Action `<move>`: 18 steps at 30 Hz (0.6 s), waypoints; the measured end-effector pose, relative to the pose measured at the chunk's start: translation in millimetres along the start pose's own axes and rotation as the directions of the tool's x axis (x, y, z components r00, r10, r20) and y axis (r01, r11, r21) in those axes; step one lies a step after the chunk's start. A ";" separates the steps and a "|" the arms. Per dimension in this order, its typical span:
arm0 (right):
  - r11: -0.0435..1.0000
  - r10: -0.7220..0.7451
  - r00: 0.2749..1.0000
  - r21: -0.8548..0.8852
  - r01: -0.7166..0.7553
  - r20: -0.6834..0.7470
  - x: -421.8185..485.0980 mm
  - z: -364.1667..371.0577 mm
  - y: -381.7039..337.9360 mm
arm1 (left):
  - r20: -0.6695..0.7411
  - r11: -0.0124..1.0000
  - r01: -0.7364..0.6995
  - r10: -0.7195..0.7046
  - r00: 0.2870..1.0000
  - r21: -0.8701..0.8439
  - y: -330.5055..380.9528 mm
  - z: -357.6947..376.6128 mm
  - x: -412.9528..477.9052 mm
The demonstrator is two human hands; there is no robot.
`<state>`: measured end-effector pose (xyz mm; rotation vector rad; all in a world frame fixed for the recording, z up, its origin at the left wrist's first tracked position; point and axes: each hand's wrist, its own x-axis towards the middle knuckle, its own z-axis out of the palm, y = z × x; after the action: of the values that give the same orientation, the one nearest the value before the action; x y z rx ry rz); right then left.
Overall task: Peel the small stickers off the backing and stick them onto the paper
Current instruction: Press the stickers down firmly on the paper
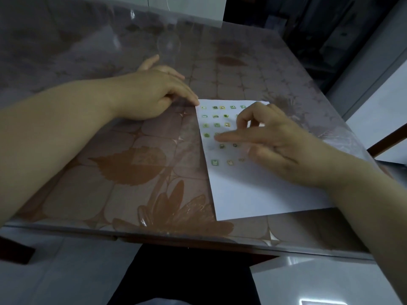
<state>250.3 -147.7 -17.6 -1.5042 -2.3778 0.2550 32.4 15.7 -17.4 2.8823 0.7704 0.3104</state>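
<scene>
A white sheet of paper (253, 190) lies on the table at the right. Several small green and yellow stickers (214, 162) sit in rows on its upper half. My right hand (275, 139) rests on the paper with the index finger stretched out to the left, its tip pressing down in the fourth row; the other fingers are loosely curled. My left hand (154, 93) lies palm down beside the paper's far left corner, fingertips on a faint clear sheet (187, 137) that overlaps the paper's left edge. Whether stickers remain on that sheet I cannot tell.
The table (110, 128) has a brown flower-patterned cloth under a glossy clear cover. Its front edge (176, 236) runs just before my dark lap. A clear glass (168, 44) stands at the back. White tiled floor shows at the right and below.
</scene>
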 end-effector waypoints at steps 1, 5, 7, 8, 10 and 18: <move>1.000 0.016 0.999 0.019 -0.015 -0.034 -1.3 -1.9 2.2 | -0.003 1.000 -0.004 0.004 1.000 -0.002 -0.2 0.4 0.0; 0.999 0.031 0.999 0.045 -0.030 -0.015 -2.4 -3.2 4.5 | -0.015 1.000 0.010 -0.010 1.000 0.014 -1.9 0.6 0.1; 0.998 0.033 0.999 0.047 -0.034 0.018 -1.1 -0.8 2.4 | -0.013 1.000 0.008 -0.008 1.000 0.019 -2.1 0.2 0.1; 0.998 0.036 0.999 0.046 -0.037 0.025 -0.6 0.0 1.8 | -0.011 1.000 0.005 -0.005 1.000 0.020 -1.8 0.3 -0.1; 0.999 0.035 0.999 0.035 -0.036 0.029 -0.6 0.3 1.5 | -0.012 1.000 0.005 -0.005 1.000 0.015 -1.8 0.5 -0.7; 0.997 0.037 0.993 0.072 -0.029 -0.116 -5.0 -10.5 9.4 | 0.005 0.999 0.002 -0.003 1.000 0.032 -2.6 0.1 -0.8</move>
<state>264.0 -148.4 -11.6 -1.4851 -2.2309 0.2479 30.4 17.5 -18.1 2.9101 0.7850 0.2936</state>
